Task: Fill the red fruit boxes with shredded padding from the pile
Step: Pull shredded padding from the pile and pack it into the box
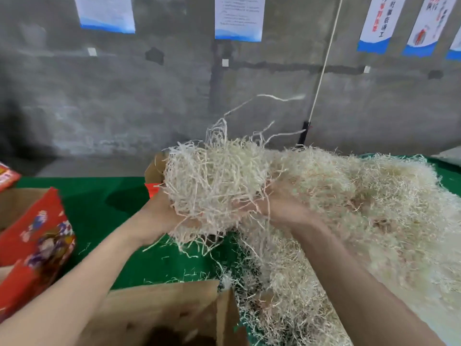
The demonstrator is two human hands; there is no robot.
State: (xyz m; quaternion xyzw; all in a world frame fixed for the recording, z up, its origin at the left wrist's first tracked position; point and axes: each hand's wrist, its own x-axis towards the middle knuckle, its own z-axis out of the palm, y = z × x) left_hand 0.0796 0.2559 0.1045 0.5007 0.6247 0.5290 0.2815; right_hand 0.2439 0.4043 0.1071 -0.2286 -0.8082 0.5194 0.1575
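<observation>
A big pile of pale shredded padding (374, 208) covers the right side of the green table. Both my hands hold up a large clump of padding (214, 181) at the pile's left edge. My left hand (164, 211) grips the clump from the lower left, its fingers buried in the strands. My right hand (282, 208) grips it from the lower right. An open cardboard box (162, 313) sits below my arms at the near edge, its brown flaps up. A red printed fruit box (35, 245) stands open at the left.
Behind the clump, another box's brown flap and red side (153, 178) peek out. The green table cover (104, 201) shows between the boxes, with loose strands scattered on it. A grey concrete wall (124, 96) with posted notices and a hanging cord (324, 63) stands behind the table.
</observation>
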